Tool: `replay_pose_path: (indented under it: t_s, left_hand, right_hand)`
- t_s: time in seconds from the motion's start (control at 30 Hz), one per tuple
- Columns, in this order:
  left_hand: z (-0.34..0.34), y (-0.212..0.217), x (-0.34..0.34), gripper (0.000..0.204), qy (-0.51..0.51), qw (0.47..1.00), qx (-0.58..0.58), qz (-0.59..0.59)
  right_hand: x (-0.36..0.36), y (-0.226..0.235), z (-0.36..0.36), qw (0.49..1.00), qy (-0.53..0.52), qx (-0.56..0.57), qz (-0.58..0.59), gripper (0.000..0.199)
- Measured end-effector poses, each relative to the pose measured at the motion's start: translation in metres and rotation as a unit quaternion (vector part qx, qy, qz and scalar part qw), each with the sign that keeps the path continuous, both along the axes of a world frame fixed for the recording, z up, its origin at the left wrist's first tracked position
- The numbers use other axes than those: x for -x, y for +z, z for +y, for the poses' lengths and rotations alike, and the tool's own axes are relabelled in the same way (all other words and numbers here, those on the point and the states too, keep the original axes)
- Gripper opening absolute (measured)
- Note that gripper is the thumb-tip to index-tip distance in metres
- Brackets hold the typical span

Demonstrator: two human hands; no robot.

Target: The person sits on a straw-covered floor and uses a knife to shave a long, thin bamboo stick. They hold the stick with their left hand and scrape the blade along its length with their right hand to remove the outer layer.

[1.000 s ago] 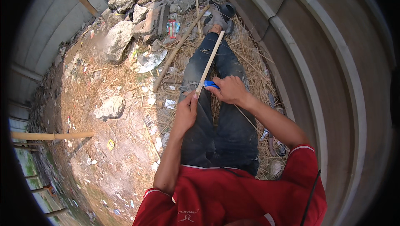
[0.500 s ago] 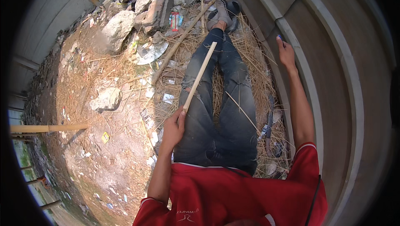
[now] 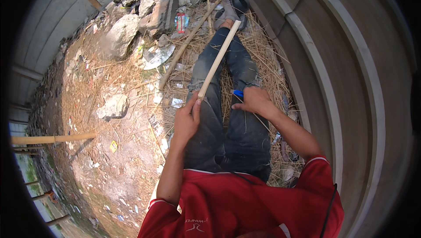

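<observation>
My left hand (image 3: 187, 120) is closed round the lower end of a long, pale strip of split bamboo or wood (image 3: 219, 60). The strip slants up and away over my legs, its far end near my crossed ankles. Above my right thigh, my right hand (image 3: 256, 101) is closed on a small blue object (image 3: 238, 93). Only a blue end shows past the fingers, so its kind cannot be made out. It is apart from the strip. My legs in dark, worn trousers (image 3: 245, 128) stretch out under both hands.
Corrugated sheeting (image 3: 333, 62) rises close on my right. Rocks (image 3: 123, 34) lie at the far left, with a pole (image 3: 186, 47) on the straw beside my legs. A bamboo pole (image 3: 55, 139) juts in from the left. Litter and a loose stone (image 3: 113, 107) dot the ground.
My right hand has swung in from the sheeting at the far right to above my right thigh, bringing the blue object. My left hand and the strip have shifted slightly up and right.
</observation>
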State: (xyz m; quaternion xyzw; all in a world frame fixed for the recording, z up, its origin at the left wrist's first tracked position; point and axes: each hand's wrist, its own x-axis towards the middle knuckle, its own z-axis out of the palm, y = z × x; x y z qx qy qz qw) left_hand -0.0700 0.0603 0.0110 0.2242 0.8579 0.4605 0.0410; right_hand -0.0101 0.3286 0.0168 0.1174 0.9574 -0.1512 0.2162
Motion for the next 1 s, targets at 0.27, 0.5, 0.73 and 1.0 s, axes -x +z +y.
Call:
replay_pose_path:
  t_s: [0.27, 0.5, 0.73, 1.0]
  left_hand:
    - [-0.003, 0.021, -0.001, 0.038, -0.001, 0.995, 0.052, -0.09]
    - [0.008, 0.011, 0.001, 0.038, -0.015, 0.997, -0.024, -0.066]
    - [0.028, 0.02, -0.01, 0.037, -0.038, 0.996, -0.026, -0.081]
    - [0.009, 0.003, -0.002, 0.041, -0.04, 0.95, -0.144, -0.274]
  right_hand:
    - [-0.001, -0.004, 0.066, 0.989, -0.123, 0.048, 0.063, 0.038]
    - [0.012, 0.035, 0.08, 0.903, -0.22, 0.211, 0.304, 0.049]
    - [0.03, 0.031, -0.015, 0.859, -0.13, 0.404, 0.285, 0.039]
    - [0.02, 0.024, -0.032, 0.912, 0.043, 0.246, 0.324, 0.043]
